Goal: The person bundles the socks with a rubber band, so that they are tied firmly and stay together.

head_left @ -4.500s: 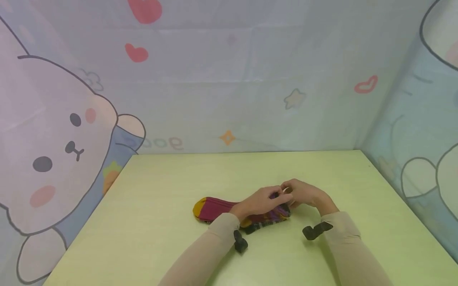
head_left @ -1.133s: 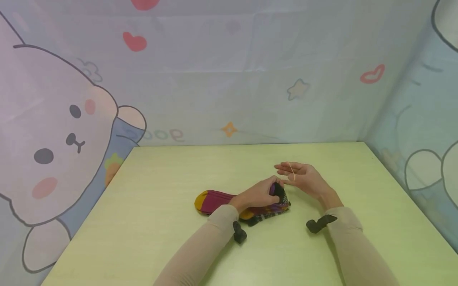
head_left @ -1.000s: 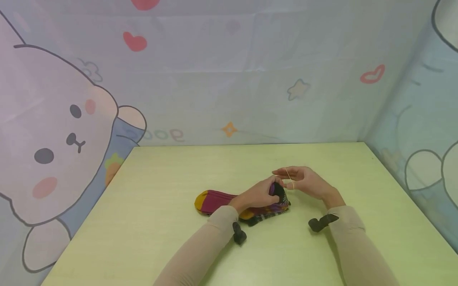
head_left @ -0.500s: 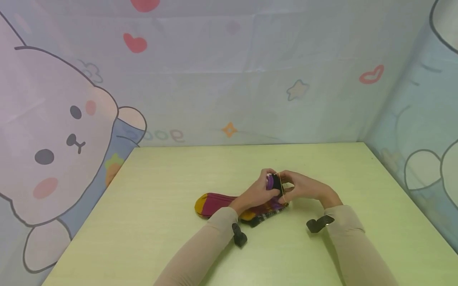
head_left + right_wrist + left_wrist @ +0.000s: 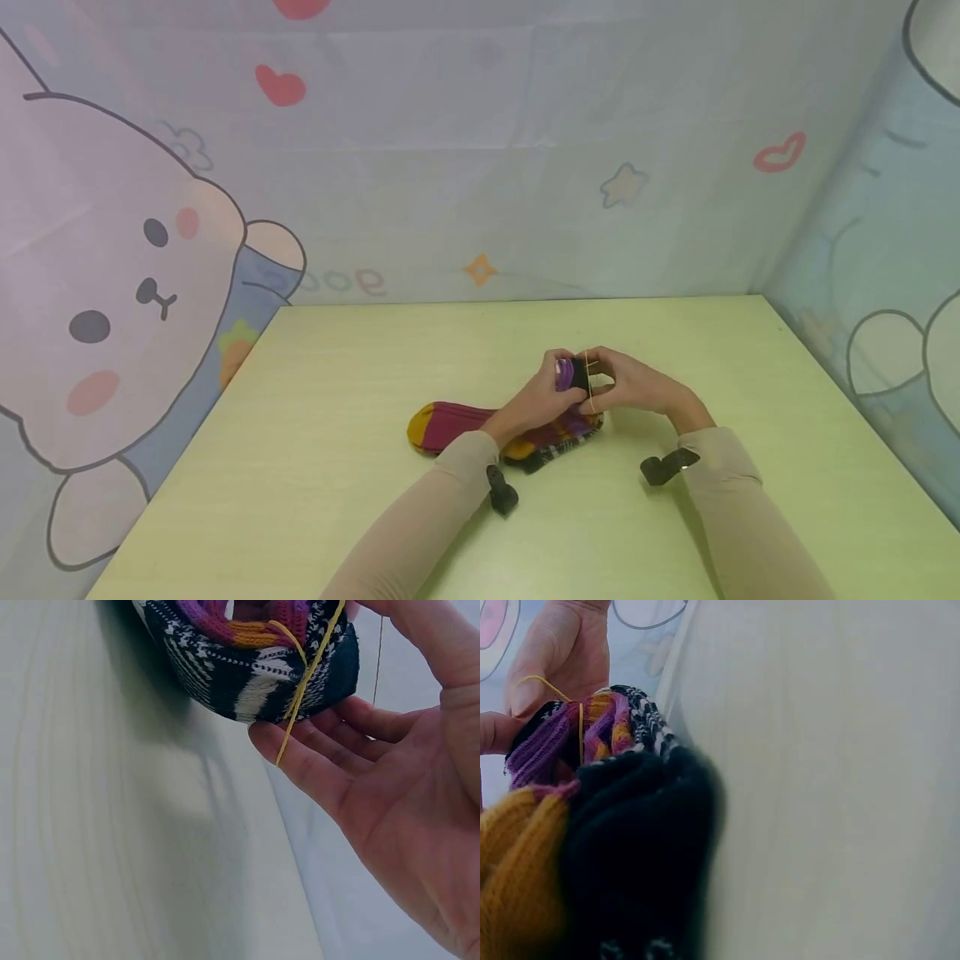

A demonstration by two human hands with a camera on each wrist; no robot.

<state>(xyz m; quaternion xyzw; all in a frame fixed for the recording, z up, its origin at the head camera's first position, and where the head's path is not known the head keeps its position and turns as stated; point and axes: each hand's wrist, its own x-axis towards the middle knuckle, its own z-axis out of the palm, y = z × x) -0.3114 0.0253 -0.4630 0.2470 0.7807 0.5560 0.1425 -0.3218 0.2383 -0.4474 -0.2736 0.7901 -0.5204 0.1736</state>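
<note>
Knitted socks [image 5: 456,423], maroon with yellow toe and heel patches, lie together with black-and-white patterned ones. My left hand [image 5: 536,404] grips their folded end, where purple and black knit shows between thumb and fingers. In the left wrist view, the dark sock [image 5: 641,847] fills the foreground. My right hand [image 5: 637,387] holds a thin yellow rubber band [image 5: 588,382] stretched between its thumb and fingers. The band crosses the patterned sock end [image 5: 247,682] in the right wrist view, with a fingertip touching the sock's underside. Whether the band encircles every layer is hidden.
A pale yellow-green table [image 5: 337,358] lies under the socks. Behind it hangs a printed cloth [image 5: 420,167] with hearts, stars and a cartoon bear. A dark wrist mount [image 5: 502,492] sits at the left cuff, another mount [image 5: 667,468] at the right.
The right hand came in from the right with the rubber band spread on its fingers, bringing it to the folded sock end. The left hand turned that end upward and kept its grip.
</note>
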